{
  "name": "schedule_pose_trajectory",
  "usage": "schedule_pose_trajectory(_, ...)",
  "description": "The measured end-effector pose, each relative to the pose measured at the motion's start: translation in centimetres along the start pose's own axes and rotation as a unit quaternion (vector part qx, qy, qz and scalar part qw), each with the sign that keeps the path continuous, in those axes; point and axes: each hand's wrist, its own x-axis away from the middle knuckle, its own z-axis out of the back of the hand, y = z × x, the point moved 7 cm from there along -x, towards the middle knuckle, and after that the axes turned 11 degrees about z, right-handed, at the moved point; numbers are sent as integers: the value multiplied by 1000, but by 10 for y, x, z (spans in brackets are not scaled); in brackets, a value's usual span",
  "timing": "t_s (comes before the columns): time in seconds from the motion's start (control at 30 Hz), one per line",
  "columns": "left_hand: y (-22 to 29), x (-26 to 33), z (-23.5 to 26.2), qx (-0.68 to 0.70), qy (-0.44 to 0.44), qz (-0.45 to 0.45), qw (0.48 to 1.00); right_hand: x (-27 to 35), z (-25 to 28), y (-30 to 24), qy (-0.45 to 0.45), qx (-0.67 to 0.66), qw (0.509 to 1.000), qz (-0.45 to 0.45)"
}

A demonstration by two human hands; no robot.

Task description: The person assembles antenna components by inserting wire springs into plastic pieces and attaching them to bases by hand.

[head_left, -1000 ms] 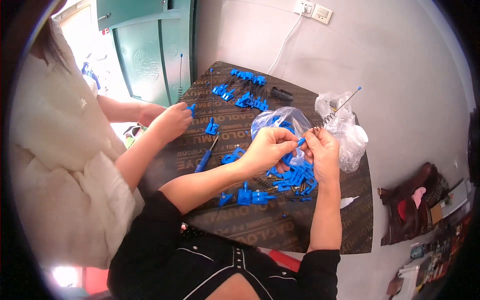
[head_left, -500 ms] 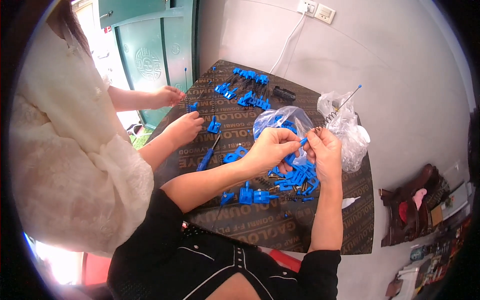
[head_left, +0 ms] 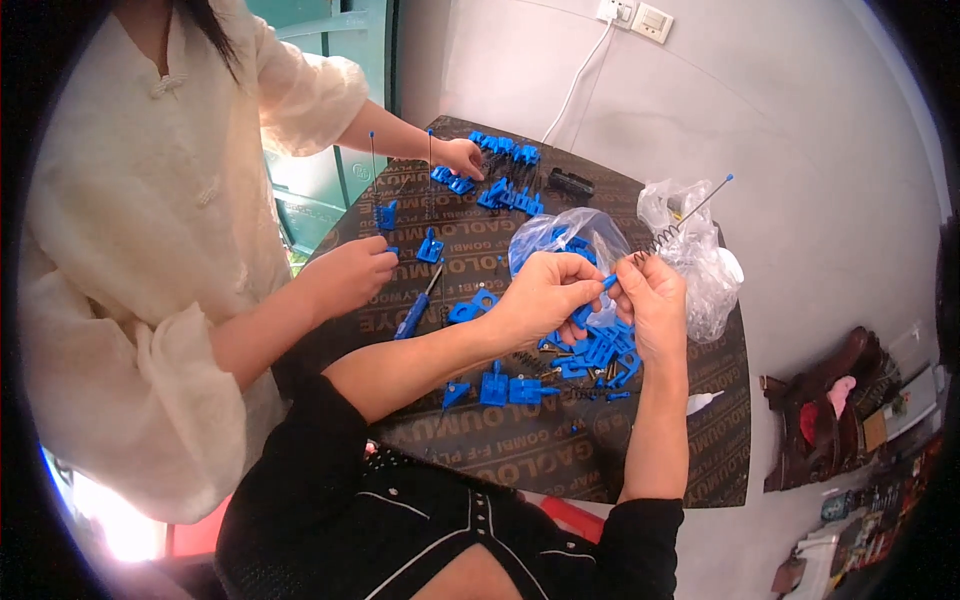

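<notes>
My left hand point(head_left: 548, 292) is closed in a pinch on a small blue plastic piece point(head_left: 608, 283). Close against it, my right hand point(head_left: 655, 305) grips the lower end of a thin rod with a dark coil spring point(head_left: 662, 240), which slants up to the right and ends in a blue tip point(head_left: 730, 178). My fingers hide how the rod and the blue piece meet. Beneath my hands lies a pile of loose blue plastic parts point(head_left: 600, 350), with screws and springs among them. Behind my left hand stands a clear plastic bag point(head_left: 600, 236) with more blue parts inside.
A co-worker's hand point(head_left: 460, 157) reaches among blue assemblies point(head_left: 510, 198) at the table's back; their other hand point(head_left: 355, 272) rests at the left. A blue-handled screwdriver point(head_left: 412, 314), blue blocks point(head_left: 495, 388), a crumpled clear bag point(head_left: 700, 290) and a white tube point(head_left: 703, 401) lie around.
The co-worker has leaned in, one hand moving from the upright rods at left to the blue pieces at the back. My own hands stay almost where they were, still holding the same parts.
</notes>
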Motion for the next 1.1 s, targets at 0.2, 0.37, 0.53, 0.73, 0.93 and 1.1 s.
schedule_pose_trajectory(0.2,-2,-1,0,9,-8,3,1000,0,0,0,-5,2,1000,-6)
schedule_pose_trajectory(0.37,-1,0,-1,19,-8,0,1000,-1,1,1,-12,0,1000,-3)
schedule_pose_trajectory(0.53,0,0,-2,2,-6,-1,1000,0,0,0,-12,7,1000,6)
schedule_pose_trajectory(0.73,2,2,2,-20,17,-8,1000,-1,-2,0,-1,4,1000,-9)
schedule_pose_trajectory(0.93,1,1,-1,-36,15,-13,999,1,3,3,5,52,999,-3)
schedule_pose_trajectory(1.1,1,1,-2,-24,14,0,1000,0,2,1,2,48,999,-7)
